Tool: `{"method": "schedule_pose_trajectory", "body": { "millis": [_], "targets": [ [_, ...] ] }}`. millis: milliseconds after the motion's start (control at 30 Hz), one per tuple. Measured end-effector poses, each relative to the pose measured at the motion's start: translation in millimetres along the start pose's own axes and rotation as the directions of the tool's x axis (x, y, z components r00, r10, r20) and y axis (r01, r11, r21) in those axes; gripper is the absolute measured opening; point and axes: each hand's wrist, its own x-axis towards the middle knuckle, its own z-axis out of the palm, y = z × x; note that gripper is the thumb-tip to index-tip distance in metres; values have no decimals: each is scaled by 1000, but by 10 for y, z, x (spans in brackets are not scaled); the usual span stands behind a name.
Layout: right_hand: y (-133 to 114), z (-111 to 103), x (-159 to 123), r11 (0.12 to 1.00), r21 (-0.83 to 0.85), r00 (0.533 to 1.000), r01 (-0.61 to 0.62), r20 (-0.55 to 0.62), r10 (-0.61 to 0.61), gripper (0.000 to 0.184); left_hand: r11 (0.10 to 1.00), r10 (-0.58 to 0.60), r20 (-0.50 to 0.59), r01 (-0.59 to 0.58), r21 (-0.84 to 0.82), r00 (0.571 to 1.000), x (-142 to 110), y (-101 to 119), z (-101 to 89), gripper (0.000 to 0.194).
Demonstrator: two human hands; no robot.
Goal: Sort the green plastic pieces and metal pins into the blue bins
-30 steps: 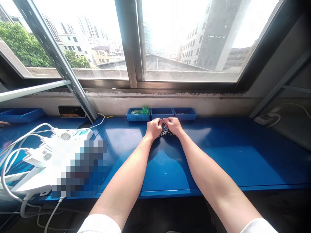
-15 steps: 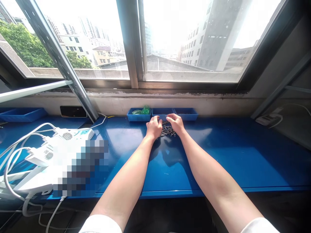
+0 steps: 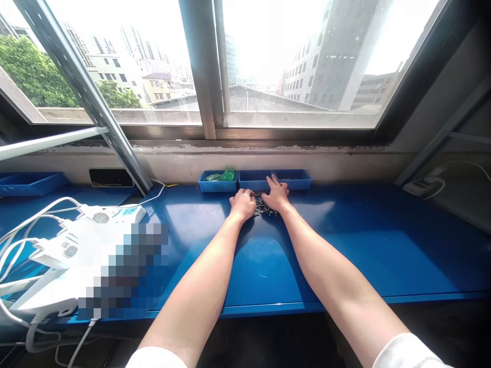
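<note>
A loose pile of small metal pieces that look like screws [image 3: 261, 206] lies on the blue tabletop between my hands. My left hand [image 3: 243, 205] rests at the pile's left side, its fingers curled down and closed; whatever they hold is hidden. On the right edge of the pile, my right hand [image 3: 276, 196] is open, fingers spread and pointing forward. Its fingertips overlap the front of the middle blue bin [image 3: 253, 176]. The right blue bin [image 3: 301, 180] contains small dark pieces too tiny to name.
Left of the middle bin, another blue bin [image 3: 203, 183] holds green plastic bags [image 3: 229, 174]. White power strips and chargers with tangled cables [image 3: 63, 250] cover the table's left side, beside a metal shelf post [image 3: 111, 138]. A phone-like dark slab [image 3: 111, 177] leans by the wall.
Both hands were pinched together over the pile, then parted. The right hand's fingers have spread and moved toward the bins; the left hand's fingers loosened, then curled down again.
</note>
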Motion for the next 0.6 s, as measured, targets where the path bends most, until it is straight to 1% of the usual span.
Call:
{"method": "schedule_pose_trajectory", "body": {
  "millis": [133,167,233,300,333,367,433,500,600],
  "targets": [
    [26,20,8,999,38,999,26,-25,-26,66,1000,1,25,-1,15,1000,0,-13,7,26],
    [34,24,10,998,49,999,31,-42,-29,66,1000,2,32,-3,19,999,-1,-15,5,26],
    [53,21,11,996,77,993,36,-115,-27,63,1000,1,40,-2,25,999,-3,-16,0,27],
    [77,2,9,992,115,979,42,-205,-18,53,1000,-2,43,1,28,999,-2,-16,-4,27],
    [90,-12,7,990,133,973,49,-230,-17,46,1000,-4,43,2,29,999,-1,-16,-5,28],
    [103,-24,4,987,148,973,61,-230,-25,39,1000,-3,43,2,31,999,1,-17,-4,28],
    [122,-37,-7,982,160,985,96,-160,-70,29,999,1,41,-3,35,999,3,-18,-3,29],
    [128,-27,-23,981,148,992,122,-45,-117,25,999,3,43,-5,43,999,2,-18,-3,29],
    [115,13,-47,992,93,993,89,74,-96,27,998,8,63,-12,61,998,-6,-19,-9,29]
  ]
}}
